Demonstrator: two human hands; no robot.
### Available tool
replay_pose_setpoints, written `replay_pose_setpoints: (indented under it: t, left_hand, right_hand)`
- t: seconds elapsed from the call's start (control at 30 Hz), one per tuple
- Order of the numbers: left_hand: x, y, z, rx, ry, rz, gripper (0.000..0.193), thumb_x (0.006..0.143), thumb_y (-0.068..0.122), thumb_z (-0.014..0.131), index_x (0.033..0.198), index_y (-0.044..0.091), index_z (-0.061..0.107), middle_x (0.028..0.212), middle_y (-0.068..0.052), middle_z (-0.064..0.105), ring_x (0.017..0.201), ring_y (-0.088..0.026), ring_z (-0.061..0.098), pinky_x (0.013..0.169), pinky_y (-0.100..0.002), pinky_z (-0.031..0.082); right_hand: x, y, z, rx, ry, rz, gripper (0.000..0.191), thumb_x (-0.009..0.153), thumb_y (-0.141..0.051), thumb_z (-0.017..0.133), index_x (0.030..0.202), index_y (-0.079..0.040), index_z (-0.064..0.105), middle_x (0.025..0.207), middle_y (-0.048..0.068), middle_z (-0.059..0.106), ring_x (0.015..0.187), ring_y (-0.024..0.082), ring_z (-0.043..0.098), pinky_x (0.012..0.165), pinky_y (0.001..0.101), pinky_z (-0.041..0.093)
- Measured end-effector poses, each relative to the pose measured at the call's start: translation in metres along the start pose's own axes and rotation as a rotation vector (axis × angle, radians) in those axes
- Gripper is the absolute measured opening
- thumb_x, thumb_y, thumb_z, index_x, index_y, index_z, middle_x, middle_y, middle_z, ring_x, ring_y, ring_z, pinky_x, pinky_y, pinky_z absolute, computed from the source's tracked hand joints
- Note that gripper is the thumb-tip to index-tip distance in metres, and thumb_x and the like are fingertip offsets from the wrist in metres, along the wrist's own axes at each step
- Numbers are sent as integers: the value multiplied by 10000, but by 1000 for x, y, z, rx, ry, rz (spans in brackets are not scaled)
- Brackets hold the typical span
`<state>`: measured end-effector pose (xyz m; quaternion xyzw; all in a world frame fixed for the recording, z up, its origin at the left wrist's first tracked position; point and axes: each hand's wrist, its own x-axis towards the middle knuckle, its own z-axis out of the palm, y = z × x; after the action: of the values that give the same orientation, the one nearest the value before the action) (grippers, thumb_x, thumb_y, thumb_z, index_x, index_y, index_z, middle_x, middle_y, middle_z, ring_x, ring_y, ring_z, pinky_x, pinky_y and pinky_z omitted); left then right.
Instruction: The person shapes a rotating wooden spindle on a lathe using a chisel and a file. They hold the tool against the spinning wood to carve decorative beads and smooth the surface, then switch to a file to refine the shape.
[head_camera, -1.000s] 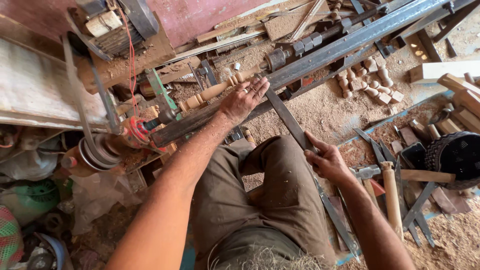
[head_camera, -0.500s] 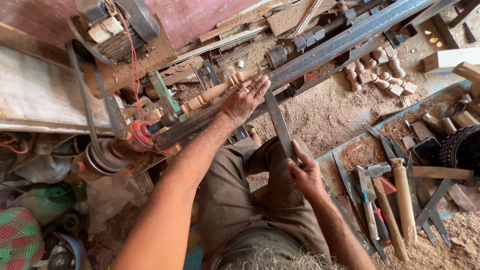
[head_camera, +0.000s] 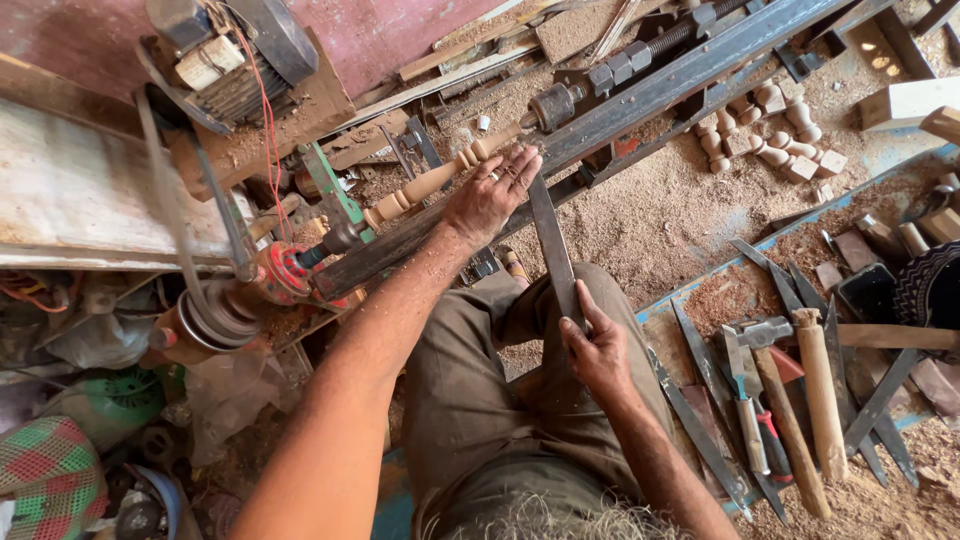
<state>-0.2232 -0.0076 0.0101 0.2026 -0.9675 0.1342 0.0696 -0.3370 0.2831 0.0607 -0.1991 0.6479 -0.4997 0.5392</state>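
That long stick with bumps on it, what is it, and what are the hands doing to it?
This picture comes from a camera on the person's head, looking down at their own lap and hands. The bumpy stick is a wooden spindle, held at both ends in a wood lathe, a machine with a long metal bar. The left hand rests by the spindle. The right hand has its grip on a long flat metal chisel that points toward the wood. Sawdust covers the floor. To the right lie more chisels and a hammer, and small turned wooden pieces sit farther up.
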Motion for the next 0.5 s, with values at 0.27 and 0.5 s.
replay_pose_setpoints:
  t: [0.27, 0.5]
  left_hand:
    - [-2, 0, 0, -148, 81, -9, 633, 1032, 1, 525, 1616, 79, 292, 1631, -79, 424, 1442, -196, 515, 1258, -370, 327]
    - [-1, -2, -1, -131, 2, -18, 671, 1008, -22, 531, 1621, 109, 292, 1635, -58, 431, 1416, -184, 504, 1265, -374, 318]
  right_hand:
    - [1, 8, 8, 49, 19, -26, 674, 958, -72, 640, 1586, -124, 400, 592, -74, 492, 470, 21, 387, 414, 217, 311]
    - [5, -19, -15, -276, 23, 9, 683, 943, -114, 685, 1573, -190, 432, 614, -16, 568, 473, 42, 465, 418, 225, 371]
